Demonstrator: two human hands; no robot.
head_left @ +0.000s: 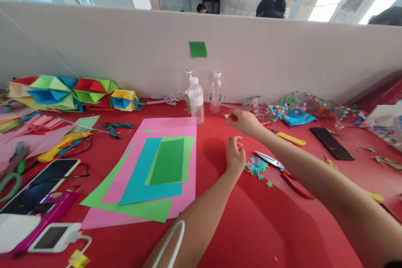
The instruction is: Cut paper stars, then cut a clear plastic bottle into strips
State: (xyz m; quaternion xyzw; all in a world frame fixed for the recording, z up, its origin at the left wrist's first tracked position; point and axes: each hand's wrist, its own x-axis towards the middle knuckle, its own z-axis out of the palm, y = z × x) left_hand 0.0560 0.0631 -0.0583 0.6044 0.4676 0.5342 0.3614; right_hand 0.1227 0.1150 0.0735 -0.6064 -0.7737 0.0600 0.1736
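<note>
My right hand point(244, 122) reaches over the red table just in front of a clear plastic bottle point(215, 94) with a white cap. Its fingers are pinched together, and a small pale bit shows at their tips, too small to name. Nearer to me, my left hand point(235, 158) hovers with loosely curled, slightly parted fingers and nothing visible in them. Beside it on the right lies a small pile of green, blue and pink paper stars point(256, 166). Scissors with red handles point(297, 182) lie against that pile, partly under my right forearm.
Coloured paper sheets point(168, 161) are stacked at left. Another bottle point(196, 102) stands at the back. Folded paper shapes point(56, 94), a phone point(56, 176) and a purple glue gun point(52, 213) fill the left side. A yellow cutter point(290, 138) and dark phone point(332, 143) lie right.
</note>
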